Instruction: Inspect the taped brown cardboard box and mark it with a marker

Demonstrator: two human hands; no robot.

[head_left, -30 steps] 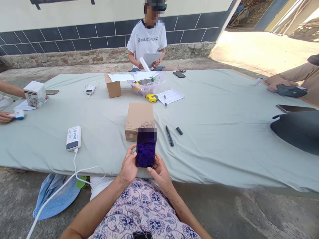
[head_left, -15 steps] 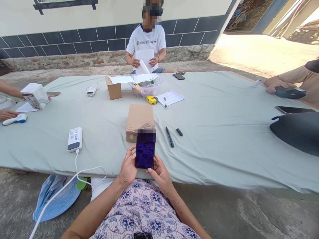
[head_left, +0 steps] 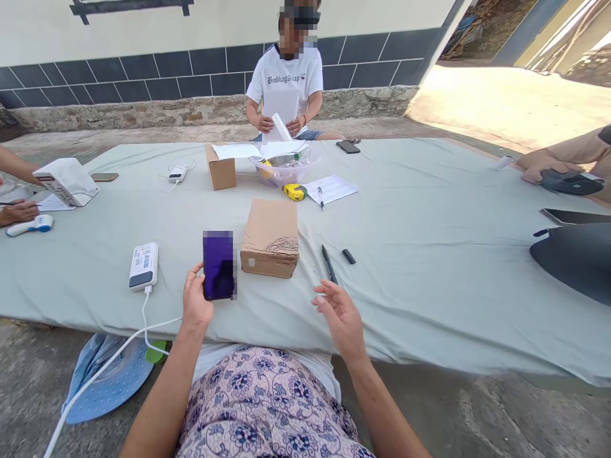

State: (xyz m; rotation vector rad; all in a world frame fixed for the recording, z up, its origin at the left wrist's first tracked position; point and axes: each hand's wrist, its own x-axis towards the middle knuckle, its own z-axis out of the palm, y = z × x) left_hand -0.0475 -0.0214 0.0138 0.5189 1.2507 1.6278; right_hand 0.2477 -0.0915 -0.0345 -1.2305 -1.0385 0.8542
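Note:
My left hand (head_left: 197, 300) is closed around a smartphone (head_left: 218, 267), held upright above the table's near edge with its dark purple screen towards me. My right hand (head_left: 340, 316) holds nothing, its fingers apart and slightly curled. Just beyond those fingers lies a black pen (head_left: 329, 263), its lower end partly hidden behind them. The pen's black cap (head_left: 349, 256) rests to its right. Between my hands, a little farther off, sits a closed brown cardboard box (head_left: 270, 236) with dark scribbled lines on one corner.
A white power bank (head_left: 144, 266) with a cable lies left on the cloth-covered table (head_left: 429, 267). Farther back are a small carton (head_left: 221, 170), a plastic basin (head_left: 312, 158), a yellow tape measure (head_left: 294, 191) and a printed sheet (head_left: 338, 189). A black cap (head_left: 573, 257) lies right. People sit around.
My left hand has carried the phone to the left, away from the box front. My right hand has let go of the phone and moved right, towards the pen.

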